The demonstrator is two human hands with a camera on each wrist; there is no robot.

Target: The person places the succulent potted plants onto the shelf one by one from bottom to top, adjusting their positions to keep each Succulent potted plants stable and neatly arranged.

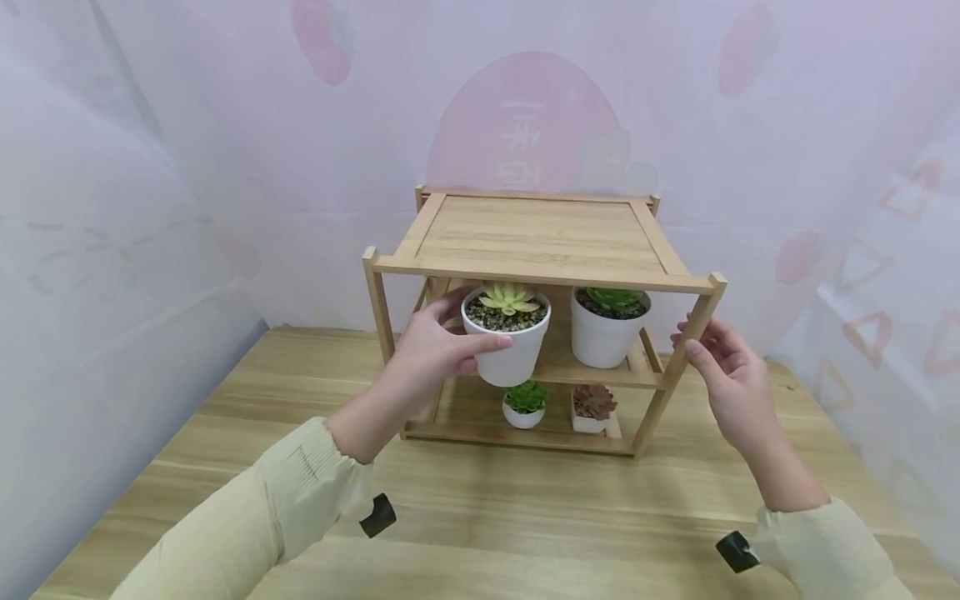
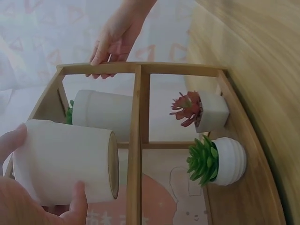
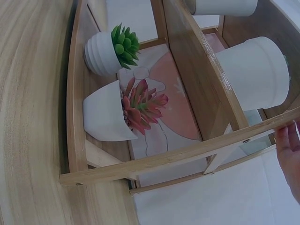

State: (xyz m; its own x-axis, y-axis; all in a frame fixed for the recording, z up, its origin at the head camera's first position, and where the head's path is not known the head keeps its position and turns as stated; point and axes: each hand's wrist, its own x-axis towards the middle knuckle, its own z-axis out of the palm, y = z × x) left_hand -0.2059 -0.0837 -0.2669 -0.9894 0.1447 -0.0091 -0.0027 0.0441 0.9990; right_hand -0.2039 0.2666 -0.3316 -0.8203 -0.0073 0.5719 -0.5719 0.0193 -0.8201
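My left hand [image 1: 433,346] grips a white pot [image 1: 513,354] holding a pale green succulent [image 1: 508,298] and pebbles. It holds the pot at the front of the middle tier of a wooden shelf [image 1: 555,237], below the top board. In the left wrist view, the pot's base faces the shelf's middle board edge. My right hand [image 1: 735,387] holds the shelf's right front post, thumb in front and fingers behind. A second white pot [image 1: 609,340] with a green succulent stands on the middle tier, to the right of the held one.
On the bottom tier are a small round white pot [image 3: 101,54] with a green succulent and a squarish white pot [image 3: 105,115] with a red succulent. The shelf stands on a wood-grain table [image 1: 480,517]. A printed cloth [image 1: 262,167] hangs behind and at both sides.
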